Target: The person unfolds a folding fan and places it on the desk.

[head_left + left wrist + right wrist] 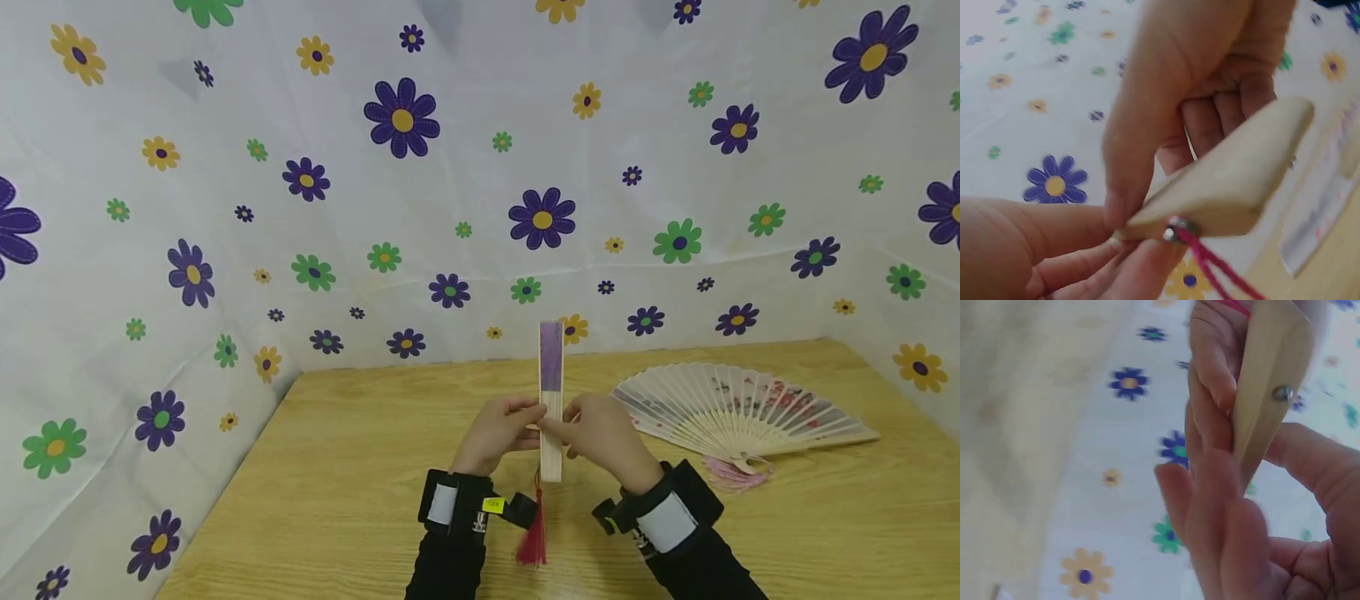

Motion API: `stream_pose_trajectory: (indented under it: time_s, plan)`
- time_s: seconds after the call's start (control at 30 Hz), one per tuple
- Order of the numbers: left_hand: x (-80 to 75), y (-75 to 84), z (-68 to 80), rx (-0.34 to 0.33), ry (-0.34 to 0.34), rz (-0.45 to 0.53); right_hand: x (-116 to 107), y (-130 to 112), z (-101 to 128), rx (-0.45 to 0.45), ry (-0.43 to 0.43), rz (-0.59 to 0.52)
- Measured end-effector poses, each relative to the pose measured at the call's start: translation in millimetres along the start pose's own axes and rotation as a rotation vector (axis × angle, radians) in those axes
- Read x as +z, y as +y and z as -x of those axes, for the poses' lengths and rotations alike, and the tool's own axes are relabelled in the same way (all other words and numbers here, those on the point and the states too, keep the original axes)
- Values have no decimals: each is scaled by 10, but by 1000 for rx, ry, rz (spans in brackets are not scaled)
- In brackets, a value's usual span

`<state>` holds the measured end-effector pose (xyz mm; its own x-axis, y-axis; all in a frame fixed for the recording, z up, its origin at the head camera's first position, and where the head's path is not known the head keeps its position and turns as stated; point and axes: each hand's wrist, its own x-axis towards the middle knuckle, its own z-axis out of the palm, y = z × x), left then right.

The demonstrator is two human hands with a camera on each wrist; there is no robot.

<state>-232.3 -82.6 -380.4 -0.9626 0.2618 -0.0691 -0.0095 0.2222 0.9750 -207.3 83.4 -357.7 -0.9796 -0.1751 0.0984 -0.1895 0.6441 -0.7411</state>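
A folded fan (551, 437) stands upright above the table, with a purple section over pale wooden ribs. My left hand (497, 433) pinches its ribs from the left, thumb near the front edge. From the right, my right hand (603, 435) grips it too, thumb laid across the front. A red tassel (534, 533) hangs from the fan's lower end. In the left wrist view, the fan's wooden end (1241, 169) shows a metal rivet (1180, 228) with red cord looped at it. Fingers of the right hand curl behind the fan in the right wrist view.
On the right of the wooden table (337, 467) lies an opened white fan (738, 408) with red and grey floral print and a pink tassel (731, 475). White flower-patterned cloth (465, 183) hangs behind the table and along both sides.
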Motion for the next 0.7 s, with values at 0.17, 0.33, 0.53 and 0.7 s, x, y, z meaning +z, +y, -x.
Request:
stream_pose_trajectory:
  time_s: [0.17, 0.33, 0.53, 0.7]
  plan:
    - [-22, 142, 69, 33, -61, 80, -208, -57, 63, -12, 12, -122]
    - [31, 251, 154, 81, -49, -74, -260, -69, 112, -35, 43, -129]
    - [92, 327, 227, 141, 1, -247, -243, -63, 123, -19, 63, -98]
    - [110, 332, 231, 142, 12, -264, -240, -77, 137, -20, 74, -78]
